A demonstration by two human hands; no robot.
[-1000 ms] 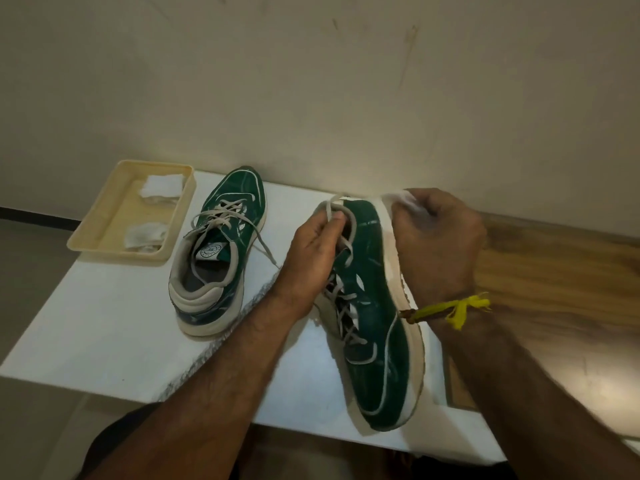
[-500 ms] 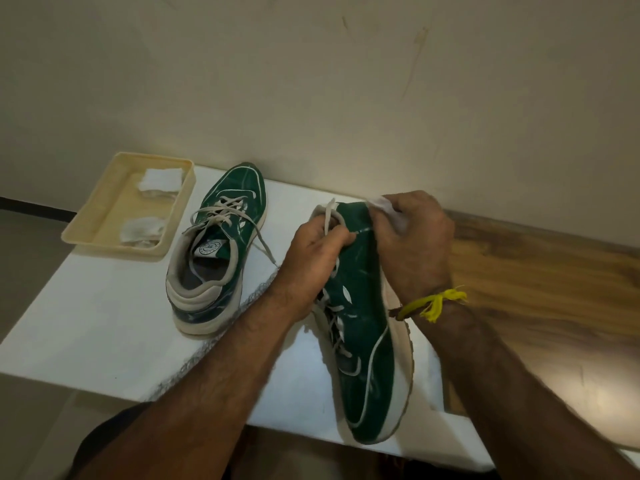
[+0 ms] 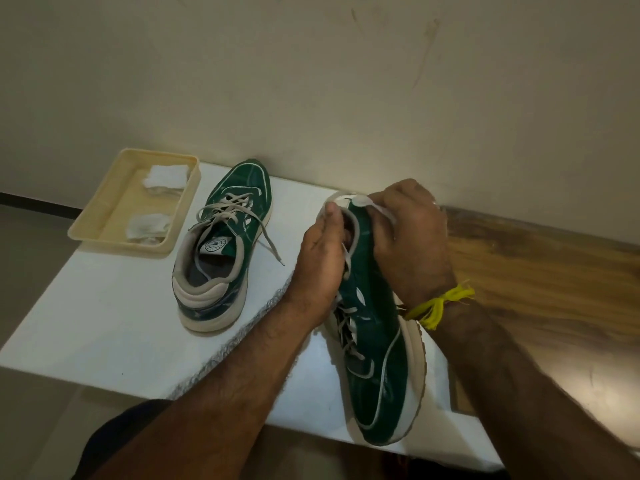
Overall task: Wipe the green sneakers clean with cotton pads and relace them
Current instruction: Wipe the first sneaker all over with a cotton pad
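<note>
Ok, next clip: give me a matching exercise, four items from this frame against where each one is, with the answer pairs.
Items
1. laced sneaker
2. tilted sneaker
3. cotton pad
4. yellow thread

Places
A. tied at the right wrist
B. standing on the white board beside the tray
C. pinched in the right hand
D. held on its side by the left hand

Pairs: 1-B, 2-D, 3-C, 4-A
</note>
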